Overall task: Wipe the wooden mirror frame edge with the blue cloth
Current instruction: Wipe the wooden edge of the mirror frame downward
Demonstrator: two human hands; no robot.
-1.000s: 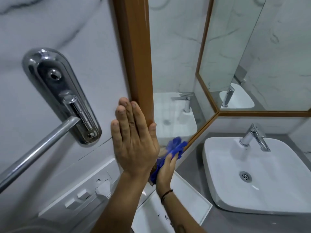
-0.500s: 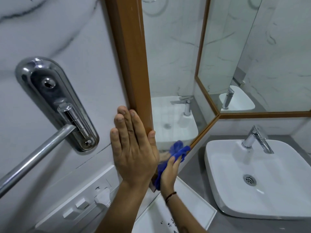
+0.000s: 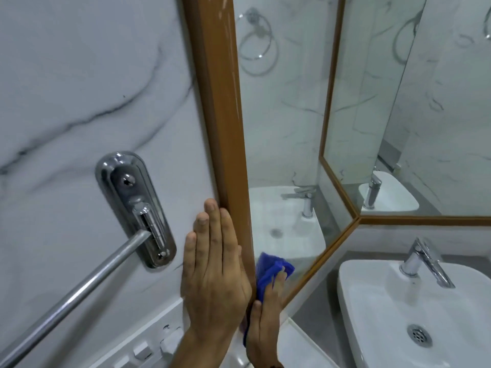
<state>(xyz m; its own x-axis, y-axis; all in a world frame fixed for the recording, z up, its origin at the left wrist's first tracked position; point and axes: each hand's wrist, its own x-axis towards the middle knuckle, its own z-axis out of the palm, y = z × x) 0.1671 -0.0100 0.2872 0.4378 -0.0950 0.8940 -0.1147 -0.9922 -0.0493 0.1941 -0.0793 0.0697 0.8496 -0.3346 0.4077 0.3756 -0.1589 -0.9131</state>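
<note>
Marble wall: flat, empty left hand [image 3: 212,274] beside wooden frame [image 3: 225,128]; right hand [image 3: 263,314] presses blue cloth [image 3: 268,272].

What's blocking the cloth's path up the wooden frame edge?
Nothing visible. The right hand presses the blue cloth on the mirror side of the wooden frame; the left hand lies flat on the wall side, off that edge.

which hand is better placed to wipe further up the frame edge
The right hand. It grips the blue cloth against the lower wooden mirror frame, so it can probably slide upward. The left hand lies flat and empty on the marble wall beside the frame.
</note>
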